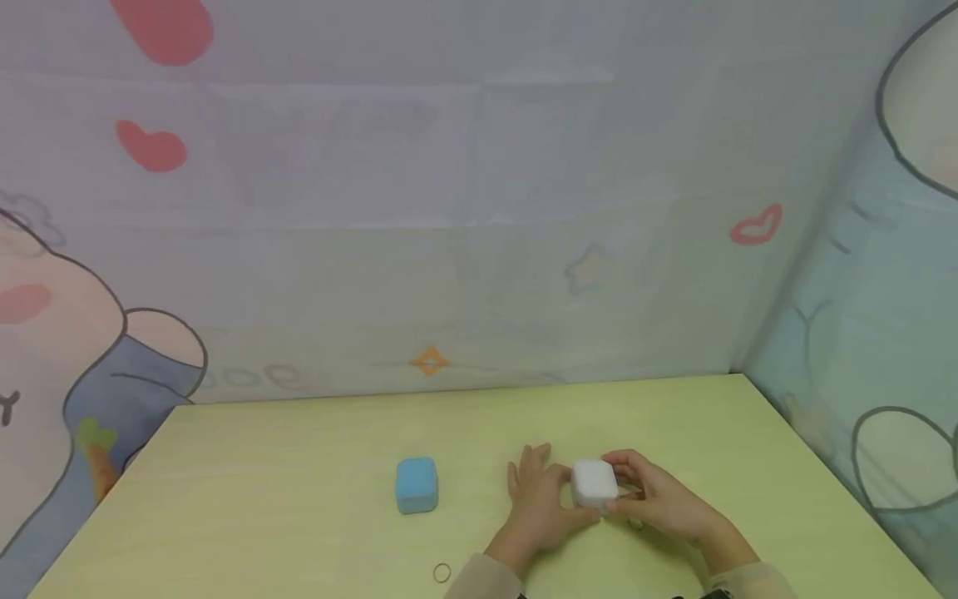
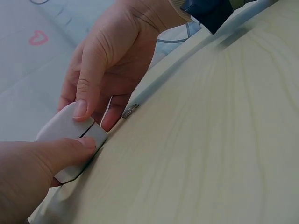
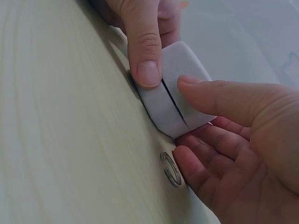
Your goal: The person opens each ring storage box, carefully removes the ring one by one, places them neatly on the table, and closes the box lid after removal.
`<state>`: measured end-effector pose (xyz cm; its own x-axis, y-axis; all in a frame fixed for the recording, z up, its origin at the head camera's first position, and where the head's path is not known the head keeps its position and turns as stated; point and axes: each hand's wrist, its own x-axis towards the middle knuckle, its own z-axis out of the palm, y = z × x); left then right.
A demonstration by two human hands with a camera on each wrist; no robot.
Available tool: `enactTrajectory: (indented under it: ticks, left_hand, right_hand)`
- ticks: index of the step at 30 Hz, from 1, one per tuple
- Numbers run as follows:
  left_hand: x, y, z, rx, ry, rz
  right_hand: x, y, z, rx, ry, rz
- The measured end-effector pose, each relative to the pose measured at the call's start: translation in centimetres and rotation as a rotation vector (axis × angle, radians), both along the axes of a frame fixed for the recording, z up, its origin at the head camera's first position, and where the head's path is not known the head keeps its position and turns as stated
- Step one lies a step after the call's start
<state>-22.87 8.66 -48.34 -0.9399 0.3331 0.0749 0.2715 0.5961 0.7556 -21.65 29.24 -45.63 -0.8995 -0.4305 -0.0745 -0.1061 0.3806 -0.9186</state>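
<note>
A small white ring box [image 1: 595,482] with rounded corners sits on the table between both hands. A dark seam runs between its lid [image 3: 187,65] and base [image 3: 161,109]. With thumb and fingers my left hand [image 1: 540,512] holds the base from the left; its other fingers spread on the tabletop. From the right, my right hand [image 1: 666,499] pinches the lid, thumb on the near side. Whatever is inside the box is hidden. Beside the right fingertips lies an open-ended metal ring [image 3: 175,171].
A light blue box [image 1: 416,484] of similar shape stands to the left of the hands. Nearer the front edge lies a thin gold-coloured ring [image 1: 434,572]. The pale wooden table [image 1: 262,499] meets a printed cloth backdrop [image 1: 359,291] behind and at the right.
</note>
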Motion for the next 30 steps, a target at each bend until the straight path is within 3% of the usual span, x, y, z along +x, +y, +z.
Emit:
enactTrajectory:
  ticks: [11, 20, 30]
  left_hand:
    - [0.1, 0.2, 0.2, -0.018, 0.024, 0.002]
    - [0.7, 0.1, -0.5, -0.008, -0.023, 0.011]
    - [1.0, 0.2, -0.5, -0.016, 0.003, -0.009]
  right_hand:
    - [-0.1, 0.2, -0.1, 0.007, 0.029, -0.002]
    - [0.6, 0.0, -1.0, -0.010, 0.013, 0.001]
    - [0.9, 0.4, -1.4, -0.021, 0.028, 0.001]
